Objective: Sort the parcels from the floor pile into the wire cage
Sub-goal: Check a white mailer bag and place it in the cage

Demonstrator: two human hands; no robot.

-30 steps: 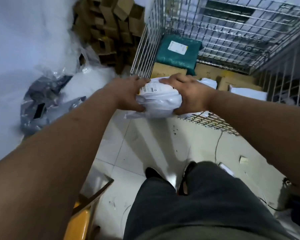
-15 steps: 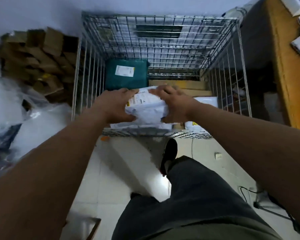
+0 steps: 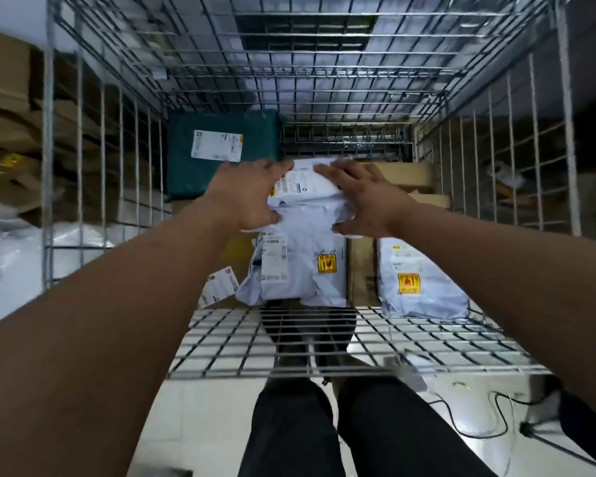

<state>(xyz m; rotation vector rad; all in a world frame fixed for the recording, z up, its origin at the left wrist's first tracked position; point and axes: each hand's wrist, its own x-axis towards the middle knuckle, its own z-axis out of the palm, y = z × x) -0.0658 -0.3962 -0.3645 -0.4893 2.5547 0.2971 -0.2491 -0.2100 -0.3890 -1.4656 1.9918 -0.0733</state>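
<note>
Hands: the left hand (image 3: 245,197) and right hand (image 3: 367,201) grip one white parcel (image 3: 305,189) between them, fingers over its far edge and thumbs curled at its near edge.
Where it is: inside the wire cage (image 3: 48,149), past the lowered front panel and over the parcels already lying there; whether it touches them cannot be told.
Key relation: the parcel sits squarely between the hands, neither hand nearer. It is bunched, so no long axis can be read. The resting place lies straight below.
Directly beneath: a white bag with a yellow sticker (image 3: 300,266), its long axis running away from the person.
Count: three white bags, counting the held one and another at the right (image 3: 422,284); one green parcel (image 3: 221,173) at the back left; at least two brown cartons (image 3: 405,175), partly covered.
</note>
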